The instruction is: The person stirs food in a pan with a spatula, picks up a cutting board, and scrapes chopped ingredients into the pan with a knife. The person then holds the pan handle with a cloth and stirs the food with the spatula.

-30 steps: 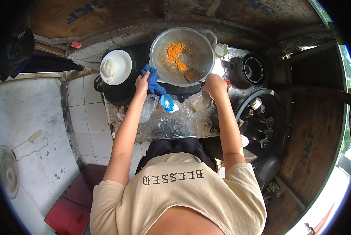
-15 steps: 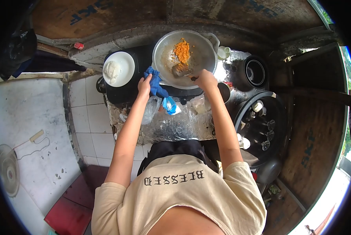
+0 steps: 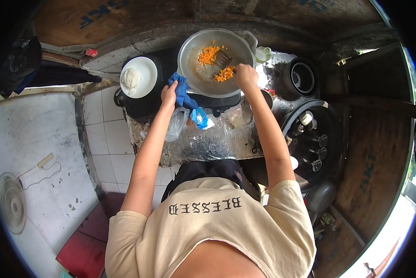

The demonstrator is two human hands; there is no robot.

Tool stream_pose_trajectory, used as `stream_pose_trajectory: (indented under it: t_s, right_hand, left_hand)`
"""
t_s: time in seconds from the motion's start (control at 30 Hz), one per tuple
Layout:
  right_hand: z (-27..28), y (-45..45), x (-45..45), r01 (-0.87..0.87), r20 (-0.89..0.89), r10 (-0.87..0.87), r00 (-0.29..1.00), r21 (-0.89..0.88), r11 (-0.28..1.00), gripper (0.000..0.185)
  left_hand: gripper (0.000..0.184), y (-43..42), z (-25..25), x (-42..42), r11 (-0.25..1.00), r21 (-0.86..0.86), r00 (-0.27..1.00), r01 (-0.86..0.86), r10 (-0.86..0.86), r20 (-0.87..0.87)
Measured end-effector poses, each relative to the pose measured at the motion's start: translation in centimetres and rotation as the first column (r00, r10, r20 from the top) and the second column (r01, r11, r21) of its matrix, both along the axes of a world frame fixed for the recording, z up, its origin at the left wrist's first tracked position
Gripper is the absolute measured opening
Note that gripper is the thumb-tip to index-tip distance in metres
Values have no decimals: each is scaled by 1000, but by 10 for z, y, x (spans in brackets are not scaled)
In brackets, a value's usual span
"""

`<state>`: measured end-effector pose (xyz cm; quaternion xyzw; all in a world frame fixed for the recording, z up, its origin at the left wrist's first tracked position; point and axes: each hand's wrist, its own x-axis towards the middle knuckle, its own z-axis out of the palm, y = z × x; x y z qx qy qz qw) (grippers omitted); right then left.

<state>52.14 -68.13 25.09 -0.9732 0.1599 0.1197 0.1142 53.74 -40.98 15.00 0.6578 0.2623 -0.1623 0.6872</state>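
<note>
My worry is that a slip of the left hand [image 3: 169,95], gripping a blue cloth [image 3: 182,94] against the pan [image 3: 239,50] at top centre, could spill the orange bits [image 3: 208,56] as the right hand [image 3: 247,77] clasps the spatula [image 3: 223,58].

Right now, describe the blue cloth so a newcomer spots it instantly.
Find the large round metal pan at the top centre of the view. At its lower-left edge, the left hand grips a bunched blue cloth. It is fabric and solid blue, unlike the clear plastic bag and blue-and-white packet below it.
</note>
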Motion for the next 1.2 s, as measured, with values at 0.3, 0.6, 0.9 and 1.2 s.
stream_pose_trajectory:
  t_s: [0.3, 0.6, 0.9, 1.2]
  right_hand:
    - [65, -6, -49, -79, -134, 67, 989, -91, 993, 19]
    - [-14, 21, -11, 113, 138, -154, 978, 268, 957, 28]
    - [33, 2, -48, 47, 50, -45, 998, -39, 998, 15]
    - [15, 3, -40, 42, 47, -44, 998, 48, 998, 15]
  left_hand:
    - [30, 11, -11, 11, 995, 96, 999, 41, -43, 17]
    - [40, 15, -24, 12, 997, 72, 999, 15, -17, 28]
    - [40, 13, -13, 8, 999, 48, 1000, 24, -23, -10]
    - [38, 10, -7, 6, 1000, 21, 1000, 15, -15, -13]
